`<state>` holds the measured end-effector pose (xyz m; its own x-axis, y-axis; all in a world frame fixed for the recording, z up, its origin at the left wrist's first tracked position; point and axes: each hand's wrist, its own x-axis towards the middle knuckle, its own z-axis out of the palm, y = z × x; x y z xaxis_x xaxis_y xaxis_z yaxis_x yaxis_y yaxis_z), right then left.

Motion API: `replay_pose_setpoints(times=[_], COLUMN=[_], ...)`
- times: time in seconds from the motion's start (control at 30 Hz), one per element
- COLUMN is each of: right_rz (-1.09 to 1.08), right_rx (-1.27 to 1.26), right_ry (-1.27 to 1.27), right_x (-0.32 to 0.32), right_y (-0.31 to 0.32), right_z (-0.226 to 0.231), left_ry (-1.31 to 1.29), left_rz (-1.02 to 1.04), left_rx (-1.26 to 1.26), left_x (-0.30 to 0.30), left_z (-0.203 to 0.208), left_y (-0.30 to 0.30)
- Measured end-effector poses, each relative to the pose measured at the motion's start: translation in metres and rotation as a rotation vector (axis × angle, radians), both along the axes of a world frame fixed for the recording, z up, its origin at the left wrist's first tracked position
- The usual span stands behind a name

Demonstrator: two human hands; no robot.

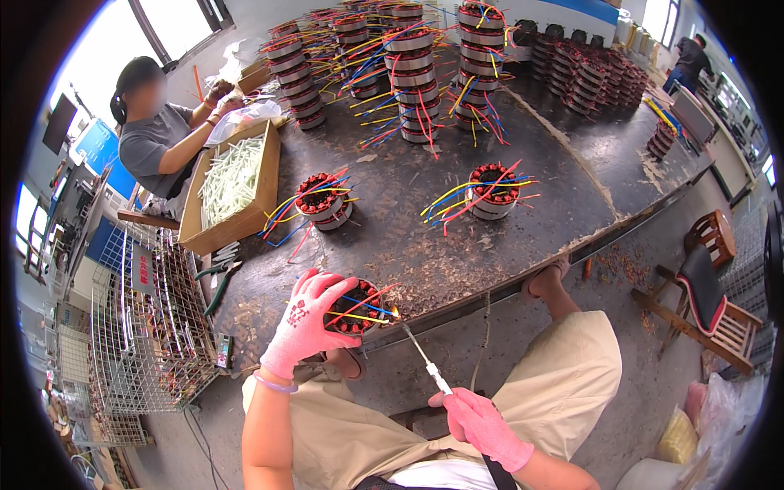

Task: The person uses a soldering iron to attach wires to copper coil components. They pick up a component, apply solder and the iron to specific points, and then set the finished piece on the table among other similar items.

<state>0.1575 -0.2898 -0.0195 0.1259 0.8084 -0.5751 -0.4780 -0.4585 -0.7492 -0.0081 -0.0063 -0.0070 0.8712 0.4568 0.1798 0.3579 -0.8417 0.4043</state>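
Observation:
My left hand (306, 322), in a pink glove, is closed around a motor stator (365, 296) at the table's front edge. Red, blue and yellow wires run from that stator to the right. In my right hand (482, 425), also gloved in pink, is a soldering iron (438, 376) with a white handle and a thin metal shaft. Its tip points up and left to the wire ends, where a small orange-yellow glow shows. Whether the tip touches the wires I cannot tell. Two more wired stators stand beyond my hands, one at the left (326, 211) and one at the right (492, 202).
Tall stacks of stators (412, 82) line the back of the dark table (392, 196). A cardboard box (271, 184) of white tubes stands at the left, near pliers (219, 290) and a wire rack (135, 327). A co-worker (163, 131) sits behind the box. A wooden chair (710, 314) is at the right.

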Motion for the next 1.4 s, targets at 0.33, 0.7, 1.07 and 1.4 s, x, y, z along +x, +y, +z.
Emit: replay_pose_setpoints(times=[0.33, 0.7, 1.07, 1.4], right_rz=[0.009, -0.016, 0.032, 0.01], right_rx=[0.019, 0.009, -0.004, 0.022], right_ry=[-0.045, 0.014, -0.069, -0.034], right_x=[0.001, 0.0, 0.002, 0.002], right_y=[-0.003, -0.001, 0.001, -0.001], right_z=[-0.005, -0.001, 0.005, 0.0], left_ry=[0.006, 0.003, -0.009, 0.003], left_rz=[-0.004, 0.005, 0.011, 0.012], left_rx=[0.0, 0.007, 0.007, -0.023], left_x=[0.0, -0.001, -0.001, -0.001], left_z=[-0.002, -0.003, -0.002, -0.002], left_y=[0.001, 0.0, -0.001, -0.001])
